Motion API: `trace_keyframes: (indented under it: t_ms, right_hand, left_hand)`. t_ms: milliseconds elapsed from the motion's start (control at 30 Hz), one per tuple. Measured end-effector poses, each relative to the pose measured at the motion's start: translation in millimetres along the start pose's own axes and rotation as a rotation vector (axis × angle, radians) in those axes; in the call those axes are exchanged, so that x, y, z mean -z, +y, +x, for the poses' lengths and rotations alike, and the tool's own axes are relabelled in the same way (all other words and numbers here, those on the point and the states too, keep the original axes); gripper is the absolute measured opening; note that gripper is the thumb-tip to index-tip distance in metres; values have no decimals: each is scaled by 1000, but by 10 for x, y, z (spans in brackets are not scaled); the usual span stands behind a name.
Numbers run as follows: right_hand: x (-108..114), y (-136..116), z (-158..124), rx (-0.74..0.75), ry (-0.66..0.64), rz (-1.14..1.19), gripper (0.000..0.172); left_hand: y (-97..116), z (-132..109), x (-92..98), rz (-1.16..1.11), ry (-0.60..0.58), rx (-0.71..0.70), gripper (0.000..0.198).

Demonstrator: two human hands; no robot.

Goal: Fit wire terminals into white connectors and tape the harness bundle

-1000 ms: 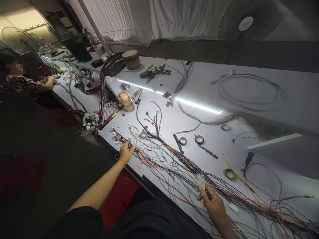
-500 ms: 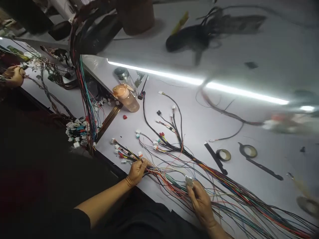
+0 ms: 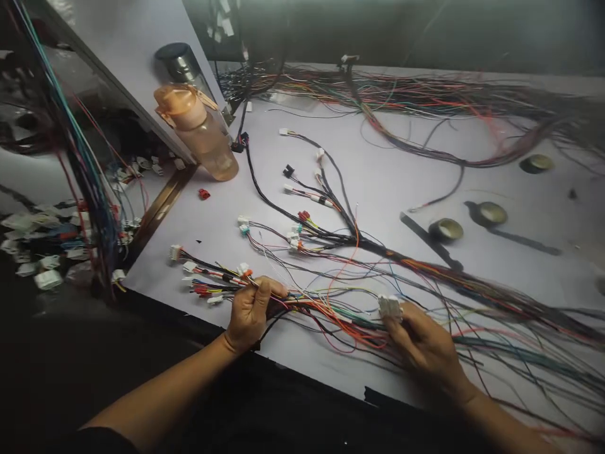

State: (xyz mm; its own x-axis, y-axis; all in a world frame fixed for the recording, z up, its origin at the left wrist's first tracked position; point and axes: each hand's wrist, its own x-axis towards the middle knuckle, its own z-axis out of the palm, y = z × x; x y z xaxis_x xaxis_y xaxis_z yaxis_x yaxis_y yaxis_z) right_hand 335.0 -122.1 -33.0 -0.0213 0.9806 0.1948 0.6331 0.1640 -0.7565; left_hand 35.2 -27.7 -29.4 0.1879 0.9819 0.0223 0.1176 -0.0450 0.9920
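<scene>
My left hand (image 3: 250,309) is closed around a bundle of wires (image 3: 302,304), close to the front edge of the table. Beyond its fingers, to the left, lie several wire ends with white connectors (image 3: 189,267) and an orange-and-white connector (image 3: 244,271). Between the fingers of my right hand (image 3: 425,347) is a pale grey, block-shaped connector (image 3: 389,307); loose coloured wires pass beneath that hand. A long wiring harness (image 3: 373,246) with black-taped branches stretches across the table behind both hands. Red, white and black plugs tip its branches.
An orange-lidded bottle (image 3: 203,135) stands at the left by a dark-lidded bottle (image 3: 179,63). Tape rolls (image 3: 445,231) and a dark strip (image 3: 428,243) lie right. More wires (image 3: 401,94) run along the back. Connectors (image 3: 47,271) hang in a cluster at far left.
The view has tilted down and come nearer the table, so the upper shelf has left the frame. Both hands keep their grips; my right hand with the grey connector sits slightly farther from the left.
</scene>
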Motion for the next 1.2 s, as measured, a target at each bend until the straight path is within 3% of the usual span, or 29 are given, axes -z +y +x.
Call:
trace_keyframes:
  t_ms: [133, 233, 400, 600, 767, 833, 900, 1000, 1100, 1200]
  right_hand:
    - [-74, -29, -22, -75, 36, -89, 17]
    - [-88, -89, -47, -63, 146, -141, 26]
    - [112, -242, 51, -93, 206, -240, 32]
    - [384, -91, 642, -291, 314, -376, 33]
    - [428, 258, 1236, -413, 327, -450, 26]
    - [417, 319, 1324, -440, 348, -454, 23]
    - [370, 281, 1290, -444, 390, -453, 32]
    - [188, 44, 1062, -357, 434, -405, 37]
    - [-80, -248, 783, -33, 384, -233, 33]
    - [-267, -371, 621, 164, 194, -326, 27]
  left_hand:
    - [37, -2, -4, -24, 35, -67, 39]
    - [118, -19, -24, -48, 33, -86, 39]
    - [341, 94, -115, -349, -52, 7, 36]
    - [517, 476, -342, -612, -74, 43, 38]
    - [333, 631, -419, -636, -51, 96, 41]
    - [270, 625, -408, -632, -72, 103, 39]
    - [249, 613, -393, -630, -92, 103, 37]
    - [266, 614, -380, -637, -85, 125, 36]
    - [290, 627, -377, -644, -63, 147, 36]
    - [305, 643, -372, -659, -45, 172, 37]
